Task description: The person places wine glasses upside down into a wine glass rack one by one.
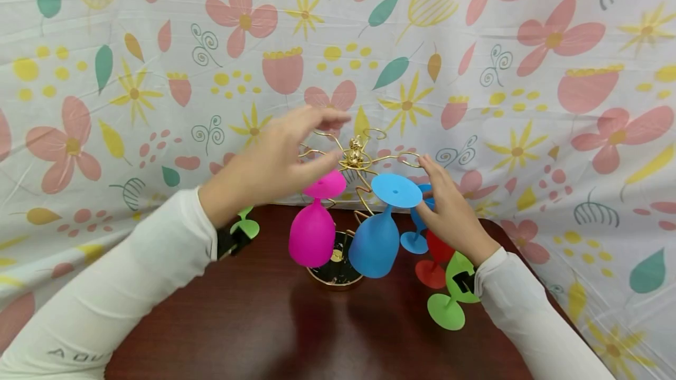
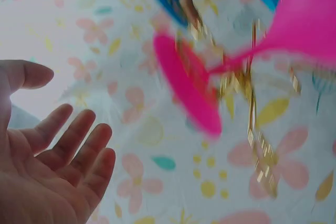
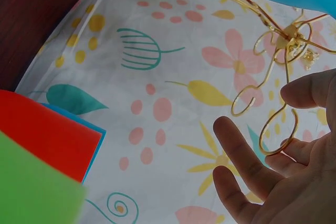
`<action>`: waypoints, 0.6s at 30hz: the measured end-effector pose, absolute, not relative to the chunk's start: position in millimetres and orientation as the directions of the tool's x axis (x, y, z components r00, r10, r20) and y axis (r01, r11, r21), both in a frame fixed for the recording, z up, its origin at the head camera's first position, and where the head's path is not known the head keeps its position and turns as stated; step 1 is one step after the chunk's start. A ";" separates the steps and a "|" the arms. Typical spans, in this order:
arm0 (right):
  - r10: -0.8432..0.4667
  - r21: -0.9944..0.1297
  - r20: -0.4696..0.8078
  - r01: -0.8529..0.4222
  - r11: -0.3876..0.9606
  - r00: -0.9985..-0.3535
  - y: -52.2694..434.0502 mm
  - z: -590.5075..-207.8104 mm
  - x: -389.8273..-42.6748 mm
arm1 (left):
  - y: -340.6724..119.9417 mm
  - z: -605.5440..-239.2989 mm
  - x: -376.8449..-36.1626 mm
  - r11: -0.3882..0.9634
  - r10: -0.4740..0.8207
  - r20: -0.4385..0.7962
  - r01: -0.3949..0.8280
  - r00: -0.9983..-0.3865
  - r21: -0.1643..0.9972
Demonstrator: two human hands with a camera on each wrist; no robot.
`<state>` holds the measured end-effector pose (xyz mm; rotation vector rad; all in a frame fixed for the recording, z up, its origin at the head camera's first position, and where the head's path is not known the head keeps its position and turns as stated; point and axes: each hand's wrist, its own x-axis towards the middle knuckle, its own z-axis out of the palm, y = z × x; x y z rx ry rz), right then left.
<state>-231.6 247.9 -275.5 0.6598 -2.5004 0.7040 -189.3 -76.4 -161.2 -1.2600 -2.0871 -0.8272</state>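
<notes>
Red goblet [image 1: 435,257] behind right hand [image 1: 449,213]

White fabric backdrop [image 1: 475,46] printed with pink flowers, yellow starbursts, teal leaves and grey-green swirls hangs behind the whole scene, slightly creased, filling the top and both sides of the head view. Same cloth fills the background of both wrist views; blurred in the left wrist one. Dark reddish-brown glossy wooden table [image 1: 274,333] sits in front, rounded far edge, the cloth draping down past it at left and right. Table surface shows soft reflections. Light is even and bright, diffuse, faint shadows on the wood. No window or floor visible.
</notes>
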 end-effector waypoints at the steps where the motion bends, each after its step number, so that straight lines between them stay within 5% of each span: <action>1: -0.317 -0.359 0.534 -0.549 0.755 -0.784 248.2 -275.6 -231.7 | -77.1 -154.1 -194.8 0.396 0.559 0.712 0.891 -0.425 0.220; 10: -0.307 -0.366 0.535 -0.543 0.756 -0.787 251.9 -276.0 -230.9 | -67.7 -117.0 -239.1 0.580 0.555 0.524 0.752 -0.646 0.312; 18: -0.321 -0.362 0.526 -0.549 0.753 -0.787 250.6 -277.3 -232.2 | -51.0 -115.5 -273.6 0.664 0.613 0.331 0.695 -0.717 0.277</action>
